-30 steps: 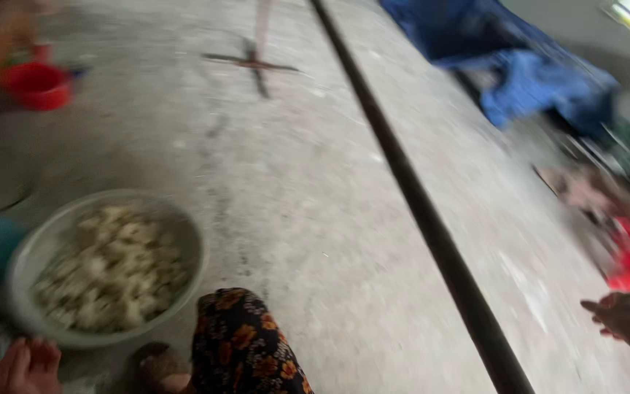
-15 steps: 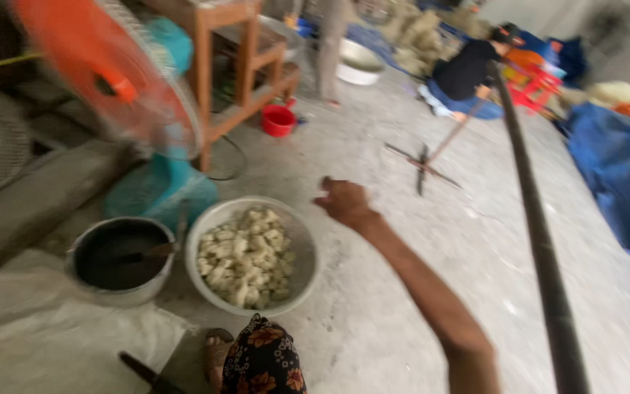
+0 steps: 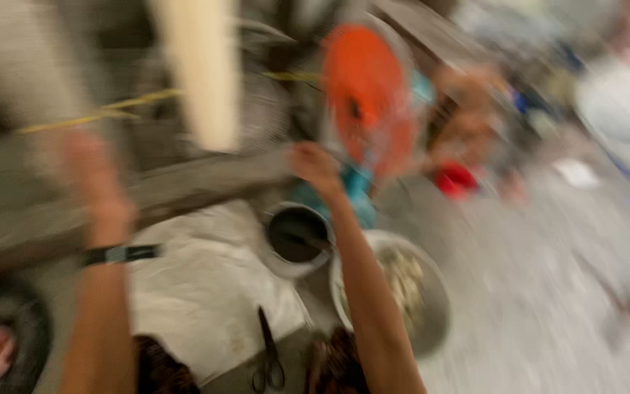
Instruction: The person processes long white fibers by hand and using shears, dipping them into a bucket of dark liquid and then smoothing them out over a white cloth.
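Reaching up and forward, both bare hands show in the single head view, which is heavily smeared by motion. The right hand (image 3: 316, 166) is raised in front of the orange fan (image 3: 367, 109), close to its lower left rim; whether it touches the fan cannot be told. Its fingers look curled loosely rather than spread, holding nothing that can be made out. The right forearm runs as a long diagonal from the bottom edge of the view up and left to that hand, crossing over the metal bowl of pale pieces (image 3: 432, 306). The left hand (image 3: 95, 182) is lifted too, near the left side, a dark wristband (image 3: 119, 254) below it; the blur hides whether its fingers are open or closed. The fan stands upright, its round face turned toward the camera, on a teal base (image 3: 357, 191). Just below the right hand sits a small pot with dark contents (image 3: 297, 238), touching or just beside the bowl. Black scissors (image 3: 268, 357) lie on a pale sheet (image 3: 205, 292) near the bottom edge, their points aimed up, away from the person
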